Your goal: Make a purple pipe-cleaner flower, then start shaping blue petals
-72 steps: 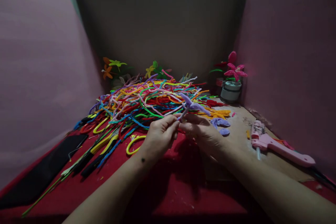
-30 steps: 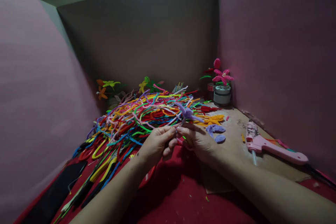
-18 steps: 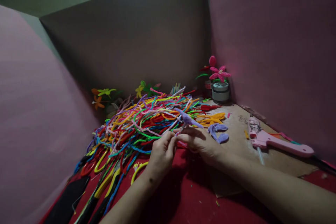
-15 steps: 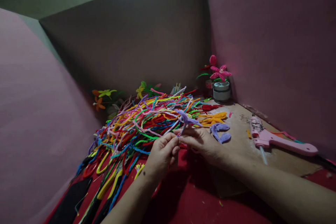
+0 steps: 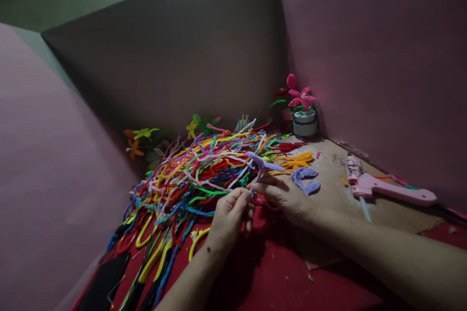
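Note:
A purple fuzzy stem piece [image 5: 263, 163] with petal-like ends rises between my two hands. My left hand [image 5: 232, 211] is closed, thumb and forefinger pinching the lower end of the piece. My right hand [image 5: 282, 195] is closed around the same piece just above and to the right, its fingertips close to the left ones. Behind them spreads a big tangled pile of coloured fuzzy stems [image 5: 204, 167]. More purple petals [image 5: 304, 180] lie just beyond my right hand, with orange pieces [image 5: 297, 160] behind them.
A pink glue gun [image 5: 390, 189] lies on the brown board [image 5: 332, 209] at right. Pink flowers [image 5: 302, 98] stand by a grey jar [image 5: 305, 124]. Yellow-handled pliers [image 5: 151, 260] and a black flat object [image 5: 104, 282] lie at left on red cloth [image 5: 270, 272]. Orange flowers [image 5: 134, 148] stand behind.
The view has shifted slightly. The purple piece now stands a little higher and farther right over my fingers, and a bit of purple shows at my left fingertips. Both hands still hold it.

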Action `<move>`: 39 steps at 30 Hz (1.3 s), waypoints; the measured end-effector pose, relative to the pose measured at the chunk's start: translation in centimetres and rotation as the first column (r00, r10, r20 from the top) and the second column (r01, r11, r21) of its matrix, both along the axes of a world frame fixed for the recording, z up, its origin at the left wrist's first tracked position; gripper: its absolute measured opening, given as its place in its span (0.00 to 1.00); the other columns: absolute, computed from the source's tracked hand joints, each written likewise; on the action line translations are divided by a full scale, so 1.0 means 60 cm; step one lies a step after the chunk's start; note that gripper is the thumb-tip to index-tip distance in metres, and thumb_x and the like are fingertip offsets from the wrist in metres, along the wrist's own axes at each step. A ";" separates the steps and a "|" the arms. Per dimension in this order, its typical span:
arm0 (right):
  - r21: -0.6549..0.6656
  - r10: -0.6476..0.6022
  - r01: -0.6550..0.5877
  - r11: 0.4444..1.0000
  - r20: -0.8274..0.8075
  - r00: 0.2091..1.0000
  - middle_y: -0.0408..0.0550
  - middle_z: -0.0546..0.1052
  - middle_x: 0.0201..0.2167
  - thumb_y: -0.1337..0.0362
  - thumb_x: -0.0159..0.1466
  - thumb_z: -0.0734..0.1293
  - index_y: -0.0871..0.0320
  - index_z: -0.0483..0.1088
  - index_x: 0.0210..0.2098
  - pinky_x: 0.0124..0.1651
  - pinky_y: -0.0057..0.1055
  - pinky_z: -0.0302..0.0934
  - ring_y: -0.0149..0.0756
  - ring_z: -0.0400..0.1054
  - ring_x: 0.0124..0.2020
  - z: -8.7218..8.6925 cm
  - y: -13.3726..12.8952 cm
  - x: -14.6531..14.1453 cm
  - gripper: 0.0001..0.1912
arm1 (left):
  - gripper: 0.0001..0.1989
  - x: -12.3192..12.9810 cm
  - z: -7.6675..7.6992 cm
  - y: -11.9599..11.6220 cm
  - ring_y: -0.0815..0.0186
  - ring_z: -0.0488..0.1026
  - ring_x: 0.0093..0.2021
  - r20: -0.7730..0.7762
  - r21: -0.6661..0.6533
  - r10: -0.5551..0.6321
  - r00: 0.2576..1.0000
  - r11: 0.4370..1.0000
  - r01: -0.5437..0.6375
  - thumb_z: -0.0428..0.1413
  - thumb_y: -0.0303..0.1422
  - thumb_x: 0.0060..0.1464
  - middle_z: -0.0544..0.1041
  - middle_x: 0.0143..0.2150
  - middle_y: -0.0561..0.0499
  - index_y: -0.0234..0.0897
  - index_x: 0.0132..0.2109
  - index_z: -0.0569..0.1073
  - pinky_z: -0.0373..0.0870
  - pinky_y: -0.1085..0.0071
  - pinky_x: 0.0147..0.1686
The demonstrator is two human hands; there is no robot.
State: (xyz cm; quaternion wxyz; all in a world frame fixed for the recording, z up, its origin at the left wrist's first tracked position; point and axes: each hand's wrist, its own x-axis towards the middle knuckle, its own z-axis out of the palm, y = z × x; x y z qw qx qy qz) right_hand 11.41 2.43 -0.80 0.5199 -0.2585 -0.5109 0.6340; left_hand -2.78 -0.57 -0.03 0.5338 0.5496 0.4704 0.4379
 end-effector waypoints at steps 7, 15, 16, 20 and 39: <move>0.082 -0.045 0.037 0.996 0.100 0.994 0.39 0.63 0.19 0.58 0.53 0.66 0.60 0.67 0.18 0.30 0.27 0.51 0.27 0.54 0.24 0.001 -0.003 0.002 0.14 | 0.03 0.002 -0.020 -0.003 0.72 0.61 0.24 -0.378 0.527 0.320 0.869 0.846 -0.083 0.54 0.29 0.49 0.67 0.25 0.54 0.38 0.30 0.73 0.58 0.78 0.29; 0.097 0.047 -0.057 0.994 0.102 0.994 0.43 0.72 0.26 0.58 0.51 0.69 0.61 0.72 0.25 0.37 0.30 0.57 0.31 0.63 0.30 -0.006 0.003 -0.007 0.11 | 0.09 0.000 -0.001 0.001 0.77 0.53 0.15 -0.139 0.122 0.109 0.984 0.988 -0.093 0.52 0.36 0.51 0.59 0.18 0.59 0.35 0.29 0.67 0.52 0.79 0.15; 0.087 0.050 -0.057 0.995 0.084 0.995 0.43 0.71 0.26 0.59 0.51 0.68 0.61 0.72 0.25 0.37 0.30 0.57 0.31 0.63 0.30 -0.007 0.004 -0.008 0.10 | 0.09 -0.001 0.002 0.001 0.77 0.50 0.13 -0.049 0.018 0.064 0.997 0.998 -0.063 0.52 0.38 0.51 0.57 0.17 0.60 0.36 0.30 0.67 0.50 0.80 0.13; 0.055 0.102 -0.105 0.993 0.056 0.993 0.42 0.71 0.26 0.59 0.54 0.66 0.59 0.72 0.27 0.36 0.29 0.57 0.30 0.63 0.29 -0.007 0.004 -0.005 0.09 | 0.09 -0.008 0.006 0.002 0.80 0.43 0.10 0.286 -0.204 -0.065 0.956 0.971 0.127 0.52 0.38 0.52 0.55 0.16 0.63 0.37 0.34 0.65 0.50 0.82 0.07; 0.053 0.017 -0.019 0.998 0.034 0.999 0.43 0.69 0.24 0.59 0.51 0.69 0.58 0.74 0.24 0.37 0.31 0.56 0.33 0.62 0.30 -0.001 -0.010 -0.006 0.09 | 0.07 -0.010 -0.022 -0.006 0.70 0.63 0.25 -0.338 0.383 0.214 0.916 0.921 -0.074 0.52 0.32 0.52 0.68 0.24 0.52 0.38 0.30 0.73 0.60 0.76 0.30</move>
